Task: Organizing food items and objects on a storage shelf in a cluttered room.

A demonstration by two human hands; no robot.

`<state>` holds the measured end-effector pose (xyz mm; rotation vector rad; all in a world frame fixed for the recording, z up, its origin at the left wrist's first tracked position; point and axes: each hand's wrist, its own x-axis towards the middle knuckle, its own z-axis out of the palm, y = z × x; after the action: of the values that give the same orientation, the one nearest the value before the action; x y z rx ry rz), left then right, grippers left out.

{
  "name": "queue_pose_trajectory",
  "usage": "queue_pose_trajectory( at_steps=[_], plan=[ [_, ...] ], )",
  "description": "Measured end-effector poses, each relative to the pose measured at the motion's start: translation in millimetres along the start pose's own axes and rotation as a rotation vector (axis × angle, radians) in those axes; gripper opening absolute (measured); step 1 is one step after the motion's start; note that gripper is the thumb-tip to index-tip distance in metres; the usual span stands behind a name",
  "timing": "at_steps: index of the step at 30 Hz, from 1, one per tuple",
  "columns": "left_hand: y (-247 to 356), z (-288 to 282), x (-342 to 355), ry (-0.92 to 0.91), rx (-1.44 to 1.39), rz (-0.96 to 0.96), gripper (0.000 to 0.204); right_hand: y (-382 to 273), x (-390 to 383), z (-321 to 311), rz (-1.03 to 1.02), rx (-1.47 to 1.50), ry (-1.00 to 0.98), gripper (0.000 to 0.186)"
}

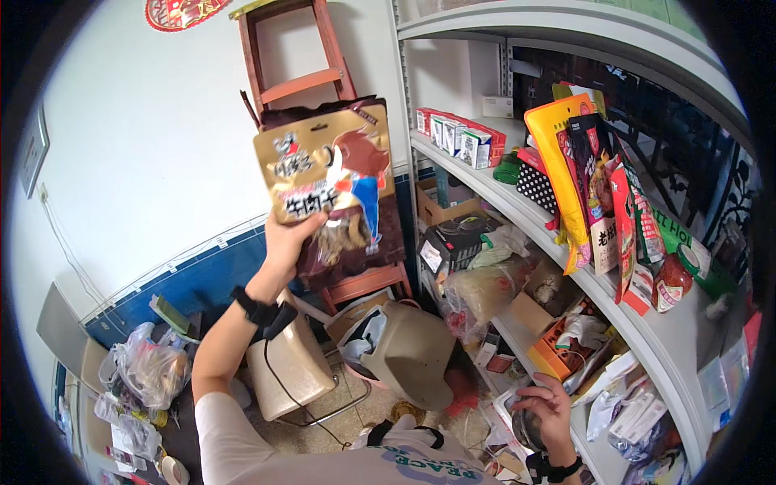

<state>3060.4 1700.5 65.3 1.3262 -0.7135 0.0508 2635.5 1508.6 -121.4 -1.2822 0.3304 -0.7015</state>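
Observation:
My left hand (288, 242) is raised in front of me, closed on the lower left part of a large snack pouch (327, 174). The pouch is shiny gold above and dark brown below, with a cartoon figure and a hang hole near its top. A dark brown edge shows behind it; I cannot tell whether that is a second pouch. My right hand (546, 411) is low at the right beside the lower shelves, its fingers loosely curved and apart. A dark rounded thing (525, 428) lies beside its palm; no grip on it shows.
At the right, a grey metal shelf (594, 283) carries upright snack pouches (594, 186), small boxes (461, 139) and a jar (672, 283). Lower down are a cardboard box (540, 295) and bags. A red ladder (299, 48) leans on the wall; beige chairs (412, 352) stand below.

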Motion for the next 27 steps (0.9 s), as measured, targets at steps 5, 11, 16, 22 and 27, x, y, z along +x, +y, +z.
queue_pose_trajectory(
  at_steps=[5,11,16,22,27],
  plan=[
    [20,18,40,-0.079,-0.134,-0.161,0.034,1,-12,-5,-0.02,0.011,0.058,0.051],
    [16,39,87,-0.198,-0.372,-0.371,0.039,-12,-34,-16,-0.017,-0.064,0.15,0.036],
    [14,61,119,-0.365,-0.485,-0.389,0.042,-13,-47,-18,0.007,-0.062,0.211,0.036],
    [15,99,156,-0.461,-0.416,-0.443,0.035,-19,-53,-13,0.02,-0.044,0.27,0.04],
    [-2,145,211,-0.544,-0.396,-0.464,0.027,-25,-55,-7,0.053,-0.073,0.332,0.04]
  ],
)
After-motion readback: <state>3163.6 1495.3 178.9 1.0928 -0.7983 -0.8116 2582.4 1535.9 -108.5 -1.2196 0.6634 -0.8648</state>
